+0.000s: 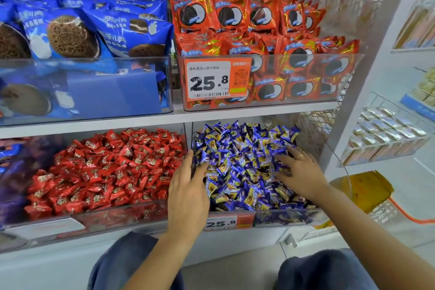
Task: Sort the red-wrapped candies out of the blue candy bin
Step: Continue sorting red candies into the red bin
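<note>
On the lower shelf at the right, a clear bin (270,218) holds a heap of blue-wrapped candies (244,148). No red wrapper shows among them. My left hand (188,186) lies on the heap's left side, fingers straight and spread. Over on the right side of the heap rests my right hand (299,172), its fingers also spread across the wrappers. Left of this bin, a second clear bin (106,216) is filled with red-wrapped candies (106,167).
The upper shelf carries a bin of blue biscuit packs (82,30) and a bin of red biscuit packs (259,30) with an orange price tag (215,80). A white shelf post (367,59) stands at the right. My knees show at the bottom.
</note>
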Available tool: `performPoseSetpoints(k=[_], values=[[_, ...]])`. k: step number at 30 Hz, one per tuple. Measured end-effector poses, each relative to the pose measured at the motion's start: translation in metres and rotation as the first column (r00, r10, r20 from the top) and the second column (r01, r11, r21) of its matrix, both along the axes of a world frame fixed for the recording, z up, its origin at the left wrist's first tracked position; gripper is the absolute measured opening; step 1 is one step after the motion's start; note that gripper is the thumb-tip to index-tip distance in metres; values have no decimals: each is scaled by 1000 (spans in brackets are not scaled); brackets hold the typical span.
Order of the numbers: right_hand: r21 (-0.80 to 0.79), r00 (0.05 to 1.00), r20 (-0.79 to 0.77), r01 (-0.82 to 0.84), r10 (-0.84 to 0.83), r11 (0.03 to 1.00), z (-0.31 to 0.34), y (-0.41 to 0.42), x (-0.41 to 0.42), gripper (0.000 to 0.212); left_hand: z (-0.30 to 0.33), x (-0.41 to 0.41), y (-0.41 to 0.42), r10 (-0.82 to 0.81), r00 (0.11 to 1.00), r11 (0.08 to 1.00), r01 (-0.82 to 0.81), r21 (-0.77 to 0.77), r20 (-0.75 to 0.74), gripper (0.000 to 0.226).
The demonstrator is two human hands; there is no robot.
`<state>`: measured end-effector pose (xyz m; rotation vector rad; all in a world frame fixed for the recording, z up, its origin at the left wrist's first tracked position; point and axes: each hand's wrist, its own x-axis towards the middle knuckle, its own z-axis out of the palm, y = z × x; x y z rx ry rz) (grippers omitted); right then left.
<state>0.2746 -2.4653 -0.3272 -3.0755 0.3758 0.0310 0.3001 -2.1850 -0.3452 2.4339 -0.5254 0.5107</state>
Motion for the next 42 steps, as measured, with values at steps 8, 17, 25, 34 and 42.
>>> performPoseSetpoints(k=[8, 17, 25, 34, 42], values=[[111, 910, -1, -413, 415, 904, 6, 118, 27, 82, -10, -1, -2, -22, 1000, 970, 24, -242, 12, 62], [-9, 991, -125, 38, -39, 999, -15, 86, 40, 65, -11, 0, -2, -10, 1000, 980, 9, -197, -6, 63], [56, 996, 94, 8, -13, 998, 18, 79, 64, 60, -12, 0, -3, -20, 999, 975, 10, -224, -40, 61], [166, 970, -53, -224, 236, 960, -11, 133, 139, 55, -12, 1, -3, -12, 999, 980, 5, -197, -34, 59], [215, 848, -143, -476, 510, 853, -3, 121, 67, 51, -14, 2, -3, 0, 1000, 978, 3, -208, 15, 56]])
